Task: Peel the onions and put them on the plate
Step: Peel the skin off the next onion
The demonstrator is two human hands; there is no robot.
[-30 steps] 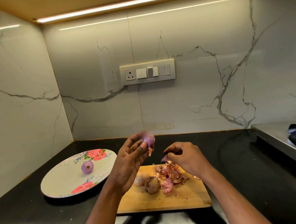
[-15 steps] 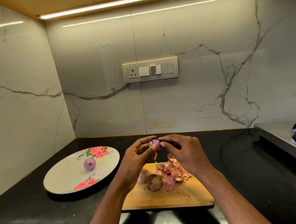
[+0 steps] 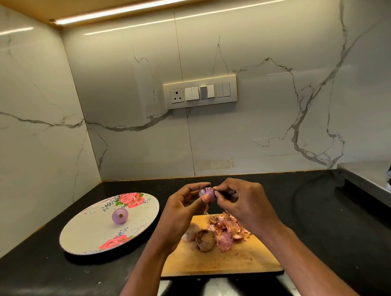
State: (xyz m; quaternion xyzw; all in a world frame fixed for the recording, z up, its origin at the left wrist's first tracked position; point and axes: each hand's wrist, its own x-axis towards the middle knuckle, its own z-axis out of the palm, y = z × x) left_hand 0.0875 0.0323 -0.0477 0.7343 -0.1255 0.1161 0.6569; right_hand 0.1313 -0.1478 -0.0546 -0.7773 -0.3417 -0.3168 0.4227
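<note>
Purple, mostly bare onion (image 3: 207, 195) sits mid-frame, held up over the far edge of the cutting board (image 3: 221, 259). Left hand (image 3: 182, 208) is curled around it, thumb and fingers gripping its sides. Right hand (image 3: 242, 202) pinches at its top with fingertips, likely picking off a last bit of skin; a thin strip hangs under the onion.

Done so far: one peeled onion (image 3: 120, 215) lies on the flowered plate (image 3: 85, 236), left of centre on the black tabletop (image 3: 37, 286). A pile of pink-brown skins (image 3: 225, 231) lies on the board, lower centre.

Left: the held onion looks nearly finished and has not yet gone to the plate. Two unpeeled onions remain on the board, a brown one (image 3: 205, 240) just beside the skins and a paler one (image 3: 191, 231) partly hidden behind the left wrist. So roughly one of four plated, the second close, two untouched. More onions hidden by the arms: cannot tell.
</note>
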